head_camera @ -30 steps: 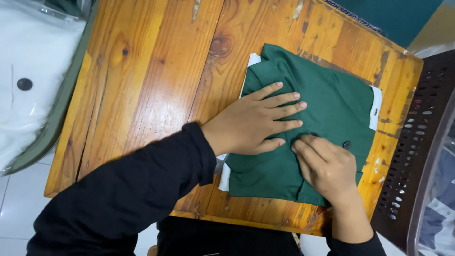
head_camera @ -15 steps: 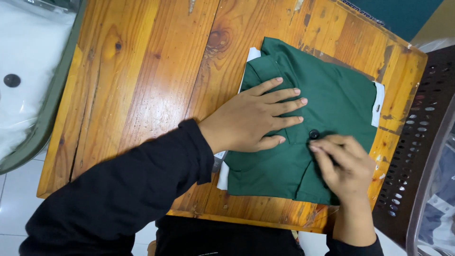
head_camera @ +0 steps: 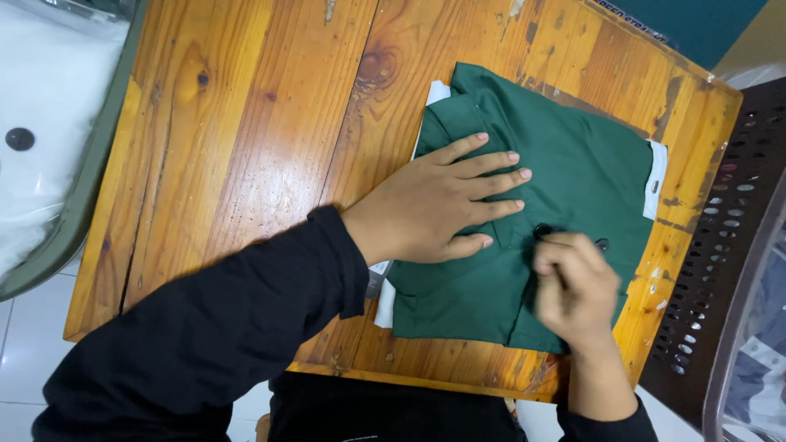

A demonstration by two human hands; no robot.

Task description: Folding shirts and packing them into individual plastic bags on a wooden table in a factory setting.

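Note:
A folded dark green shirt (head_camera: 573,155) lies on the right half of a small wooden table (head_camera: 246,147), with a white board (head_camera: 656,188) sticking out from under its edges. My left hand (head_camera: 438,205) lies flat on the shirt's left part, fingers spread and pointing right. My right hand (head_camera: 573,286) rests on the lower right of the shirt, its fingertips pinched on the fabric by two dark buttons (head_camera: 602,244). Black sleeves cover both my arms.
At the left stands a grey-green bin (head_camera: 82,205) filled with white plastic-wrapped items (head_camera: 41,123). A dark perforated plastic chair (head_camera: 720,270) is at the right of the table. White floor tiles (head_camera: 20,360) show at the lower left.
My right hand has slid a little to the right and down along the shirt to the buttons and closed its fingers there. My left hand stays flat in place.

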